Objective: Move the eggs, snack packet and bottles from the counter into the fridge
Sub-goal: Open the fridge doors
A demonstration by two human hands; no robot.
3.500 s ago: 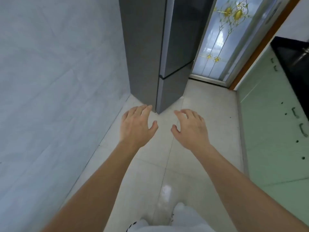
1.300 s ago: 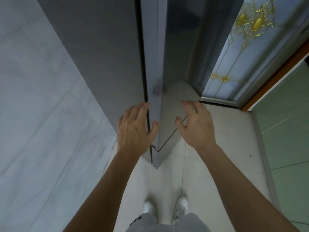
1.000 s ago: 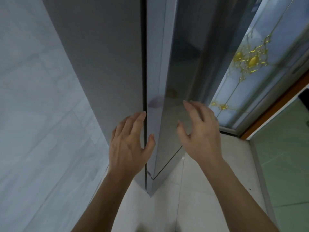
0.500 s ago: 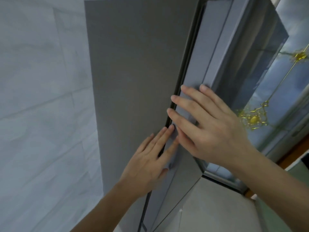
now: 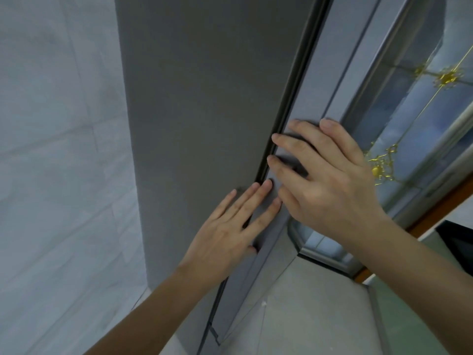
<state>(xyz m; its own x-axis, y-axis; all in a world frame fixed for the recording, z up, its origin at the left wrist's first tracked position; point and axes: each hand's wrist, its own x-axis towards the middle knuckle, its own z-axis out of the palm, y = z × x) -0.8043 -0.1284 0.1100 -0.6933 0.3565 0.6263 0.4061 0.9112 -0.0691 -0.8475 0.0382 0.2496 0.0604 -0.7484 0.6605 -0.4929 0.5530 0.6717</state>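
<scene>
The tall grey fridge (image 5: 204, 103) fills the middle of the view, seen from its side. Its door (image 5: 317, 93) looks shut, with a dark seam running down between the side panel and the door edge. My left hand (image 5: 227, 226) lies flat across that seam, fingers straight, lower down. My right hand (image 5: 330, 180) rests on the door's edge just above it, fingers straight and spread, tips at the seam. Neither hand holds anything. Eggs, snack packet and bottles are out of view.
A pale tiled wall (image 5: 58, 162) stands close on the left of the fridge. A frosted glass door with gold ornament (image 5: 419, 103) is on the right behind it, with an orange-brown frame (image 5: 435, 213). Light floor tiles (image 5: 320, 316) lie below.
Since one second ago both hands have come up from in front of the fridge corner onto the door's edge. In the last half second they have hardly shifted.
</scene>
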